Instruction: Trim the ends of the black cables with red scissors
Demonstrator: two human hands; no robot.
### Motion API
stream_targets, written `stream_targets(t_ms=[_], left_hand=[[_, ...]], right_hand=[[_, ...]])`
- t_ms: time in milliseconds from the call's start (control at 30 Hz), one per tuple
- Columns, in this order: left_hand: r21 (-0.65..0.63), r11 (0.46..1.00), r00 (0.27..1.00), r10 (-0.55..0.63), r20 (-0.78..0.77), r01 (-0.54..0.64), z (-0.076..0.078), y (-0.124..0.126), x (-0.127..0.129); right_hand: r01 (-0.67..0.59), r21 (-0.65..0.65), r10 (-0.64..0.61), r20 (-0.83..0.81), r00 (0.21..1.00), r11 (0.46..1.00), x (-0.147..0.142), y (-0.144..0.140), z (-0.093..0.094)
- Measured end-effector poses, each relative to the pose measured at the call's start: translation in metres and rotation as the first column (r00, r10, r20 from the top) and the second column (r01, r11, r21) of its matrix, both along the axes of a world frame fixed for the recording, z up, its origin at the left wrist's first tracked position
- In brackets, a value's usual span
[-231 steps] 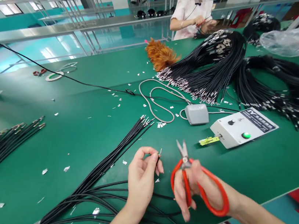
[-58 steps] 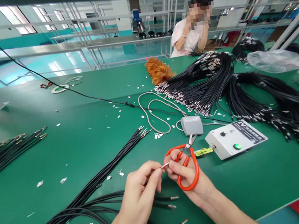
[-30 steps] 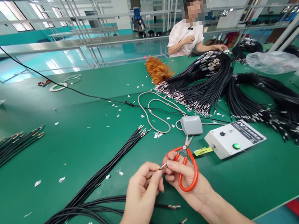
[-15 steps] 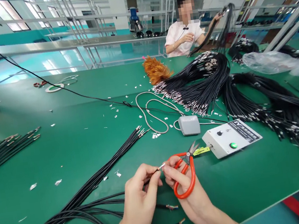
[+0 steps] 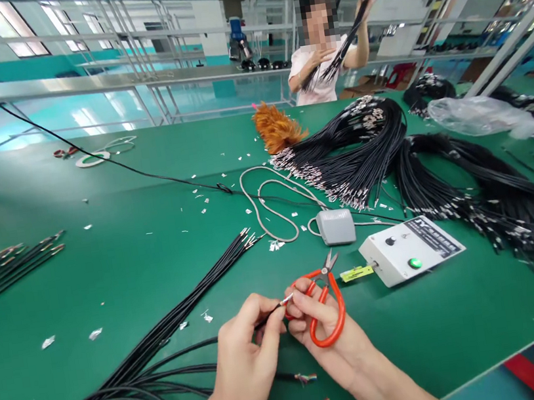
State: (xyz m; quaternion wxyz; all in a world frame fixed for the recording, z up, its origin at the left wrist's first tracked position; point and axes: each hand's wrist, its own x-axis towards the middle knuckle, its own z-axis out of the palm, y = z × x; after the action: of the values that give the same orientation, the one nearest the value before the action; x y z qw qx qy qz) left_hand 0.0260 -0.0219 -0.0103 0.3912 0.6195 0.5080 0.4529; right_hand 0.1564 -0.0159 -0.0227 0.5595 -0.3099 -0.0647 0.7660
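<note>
Scissors have dropped lower; hands pinch a thin black silver-tipped wire.

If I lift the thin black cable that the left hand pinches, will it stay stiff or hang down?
The black cable would probably droop: its neighbours lie in loose curves on the green table. It looks thin, so likely light. The left hand pinches it near its bare metal tip.

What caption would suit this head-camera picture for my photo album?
Both hands, left hand and right hand, pinch a black cable's tip above the green table, red-handled scissors looped on the right hand.
</note>
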Motion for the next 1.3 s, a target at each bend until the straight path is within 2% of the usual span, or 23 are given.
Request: stream_targets(t_ms=[100, 300, 433, 633, 733, 833, 933, 1067, 1133, 1200, 1300], left_hand=[[-0.046, 0.999, 0.999, -0.003, 0.037, 0.005, 0.002, 0.008, -0.002], [-0.006, 0.998, 0.998, 0.065, 0.021, -0.065, 0.0, 0.026, -0.008], [-0.119, 0.989, 0.988, 0.101, 0.117, -0.087, -0.01, 0.028, -0.009], [-0.299, 0.954, 0.959, 0.103, 0.266, -0.019, -0.008, 0.031, -0.009], [-0.329, 0.943, 0.94, 0.071, 0.333, 0.045, -0.004, 0.032, -0.009], [-0.332, 0.942, 0.95, 0.065, 0.305, 0.042, -0.004, 0.031, -0.008], [-0.236, 0.972, 0.976, 0.059, 0.208, -0.009, -0.002, 0.029, -0.007], [0.031, 0.999, 0.998, 0.044, -0.042, -0.043, 0.0, 0.027, -0.01], [0.217, 0.976, 0.98, 0.034, -0.198, 0.01, -0.001, 0.026, -0.013], [0.38, 0.92, 0.939, 0.047, -0.341, 0.092, -0.001, 0.026, -0.018], [0.468, 0.862, 0.862, 0.077, -0.502, 0.195, -0.001, 0.026, -0.026]], right_hand=[[-0.016, 0.004, 0.016, -0.041, 0.999, 1.0, -0.004, 0.008, 0.0], [-0.022, -0.008, 0.022, 0.006, 1.0, 1.0, -0.011, 0.033, 0.004], [-0.06, -0.004, 0.06, 0.015, 0.998, 0.998, -0.015, 0.042, -0.002], [-0.095, 0.071, 0.09, 0.068, 0.994, 0.993, -0.01, 0.045, -0.012], [-0.131, 0.135, 0.115, 0.121, 0.986, 0.982, -0.007, 0.044, -0.012], [-0.13, 0.159, 0.097, 0.203, 0.974, 0.979, -0.007, 0.043, -0.01], [-0.129, 0.21, 0.072, 0.261, 0.963, 0.969, -0.006, 0.042, -0.008], [-0.182, 0.296, 0.054, 0.392, 0.918, 0.938, 0.004, 0.045, -0.003], [-0.243, 0.346, 0.052, 0.479, 0.876, 0.906, 0.011, 0.047, 0.0], [-0.32, 0.378, 0.054, 0.57, 0.82, 0.868, 0.018, 0.048, 0.004], [-0.408, 0.403, 0.032, 0.679, 0.734, 0.819, 0.024, 0.049, 0.009]])
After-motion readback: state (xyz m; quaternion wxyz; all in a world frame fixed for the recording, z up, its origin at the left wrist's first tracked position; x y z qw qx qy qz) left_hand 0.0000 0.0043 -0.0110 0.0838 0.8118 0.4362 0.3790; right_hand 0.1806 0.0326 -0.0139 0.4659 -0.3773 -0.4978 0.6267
